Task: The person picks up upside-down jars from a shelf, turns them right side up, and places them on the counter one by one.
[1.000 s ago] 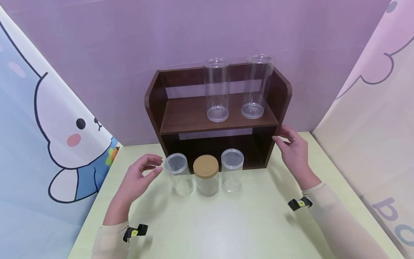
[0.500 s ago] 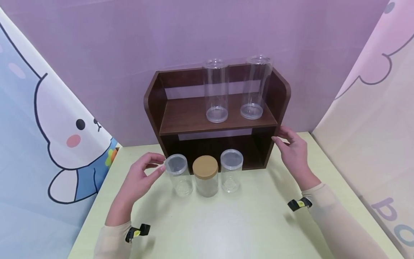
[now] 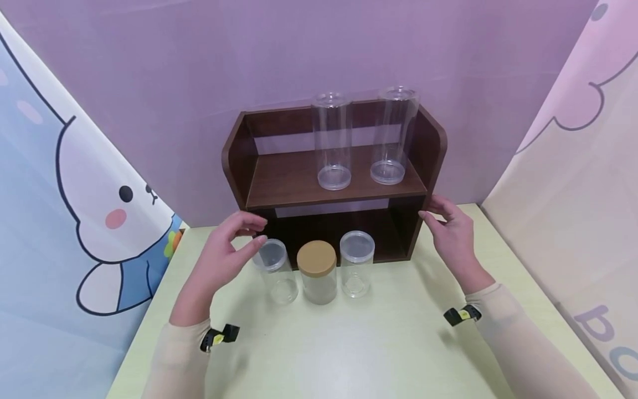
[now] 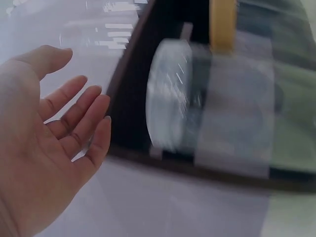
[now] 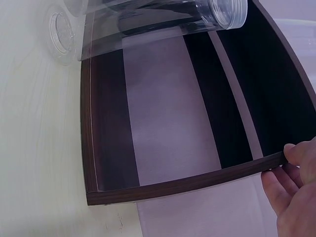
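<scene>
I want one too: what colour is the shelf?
The shelf is dark brown, clearest in the head view.

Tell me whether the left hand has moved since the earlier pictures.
Yes: judged against the brown shelf, the left hand has moved up and rightward in the head view.

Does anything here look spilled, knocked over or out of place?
Nothing looks spilled or toppled. Two tall clear containers stand upright on the brown rack, and three shorter jars stand before it; only the middle one's tan lid differs.
</scene>
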Tool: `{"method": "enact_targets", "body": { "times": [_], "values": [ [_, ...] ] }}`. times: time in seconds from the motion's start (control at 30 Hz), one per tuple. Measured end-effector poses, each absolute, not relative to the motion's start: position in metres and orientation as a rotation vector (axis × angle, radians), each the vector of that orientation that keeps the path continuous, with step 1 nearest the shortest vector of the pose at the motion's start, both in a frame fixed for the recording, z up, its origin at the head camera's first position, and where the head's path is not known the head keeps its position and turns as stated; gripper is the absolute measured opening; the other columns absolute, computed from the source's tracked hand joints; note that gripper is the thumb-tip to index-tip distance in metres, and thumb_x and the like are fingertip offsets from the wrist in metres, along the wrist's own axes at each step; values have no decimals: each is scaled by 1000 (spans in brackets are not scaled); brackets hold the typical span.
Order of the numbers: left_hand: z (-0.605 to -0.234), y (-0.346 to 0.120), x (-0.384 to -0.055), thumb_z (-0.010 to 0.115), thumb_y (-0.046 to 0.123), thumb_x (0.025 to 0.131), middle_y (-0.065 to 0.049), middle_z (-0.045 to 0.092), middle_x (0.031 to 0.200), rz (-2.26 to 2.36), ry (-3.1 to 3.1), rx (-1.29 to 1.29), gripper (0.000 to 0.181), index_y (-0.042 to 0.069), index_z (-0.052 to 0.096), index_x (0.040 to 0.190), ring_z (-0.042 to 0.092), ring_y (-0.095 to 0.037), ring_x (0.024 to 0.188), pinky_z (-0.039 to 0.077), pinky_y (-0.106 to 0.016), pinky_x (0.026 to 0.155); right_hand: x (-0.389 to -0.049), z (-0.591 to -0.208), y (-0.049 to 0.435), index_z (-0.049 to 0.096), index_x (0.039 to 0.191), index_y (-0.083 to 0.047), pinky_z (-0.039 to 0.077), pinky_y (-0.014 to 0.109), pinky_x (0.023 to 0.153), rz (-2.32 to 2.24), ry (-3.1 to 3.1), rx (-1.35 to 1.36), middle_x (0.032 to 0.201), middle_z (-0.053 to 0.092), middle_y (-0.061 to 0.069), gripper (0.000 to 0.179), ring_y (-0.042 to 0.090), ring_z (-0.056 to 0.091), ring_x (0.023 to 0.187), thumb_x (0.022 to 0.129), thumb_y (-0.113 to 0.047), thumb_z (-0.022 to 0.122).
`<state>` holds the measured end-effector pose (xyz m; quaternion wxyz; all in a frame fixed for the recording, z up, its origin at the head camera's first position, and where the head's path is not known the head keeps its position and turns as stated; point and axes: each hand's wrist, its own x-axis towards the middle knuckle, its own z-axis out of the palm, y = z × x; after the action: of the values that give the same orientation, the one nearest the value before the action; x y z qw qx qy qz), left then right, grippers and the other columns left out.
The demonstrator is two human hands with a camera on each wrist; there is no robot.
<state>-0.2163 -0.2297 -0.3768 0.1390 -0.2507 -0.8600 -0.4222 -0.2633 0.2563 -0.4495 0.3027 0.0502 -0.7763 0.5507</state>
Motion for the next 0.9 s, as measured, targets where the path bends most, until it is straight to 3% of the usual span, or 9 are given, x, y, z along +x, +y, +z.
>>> {"method": "enact_targets", "body": {
  "times": [0.17,0.47,0.63,0.9],
  "values": [
    [-351,-205,-238,78,13,105,-5,68,131,-1253,-2402,-838,31,9,68,134,67,-23,120,57,-31,105,-265,-452,258,77,130,-1,55,9,82,1469,-2056,127,117,80,22,32,-8,70,99,99,2,81],
    [-323,-163,-278,81,16,102,-13,65,137,-1368,-2397,-833,43,8,62,139,70,-27,121,58,-50,108,-267,-452,260,75,132,1,54,7,83,1415,-2110,109,120,79,20,33,-11,67,100,99,2,81],
    [-313,-141,-295,85,23,100,-12,61,143,-1402,-2441,-757,60,8,54,149,64,-32,131,55,-52,113,-265,-449,259,73,132,4,53,7,85,1409,-2134,107,122,77,25,32,-11,66,102,100,3,79],
    [-309,-118,-316,89,30,97,-7,55,152,-1506,-2491,-643,77,17,45,159,58,-23,137,53,-46,116,-263,-446,260,74,132,1,54,7,85,1423,-2135,135,121,79,21,33,-10,67,102,100,0,81]
  ]
}}
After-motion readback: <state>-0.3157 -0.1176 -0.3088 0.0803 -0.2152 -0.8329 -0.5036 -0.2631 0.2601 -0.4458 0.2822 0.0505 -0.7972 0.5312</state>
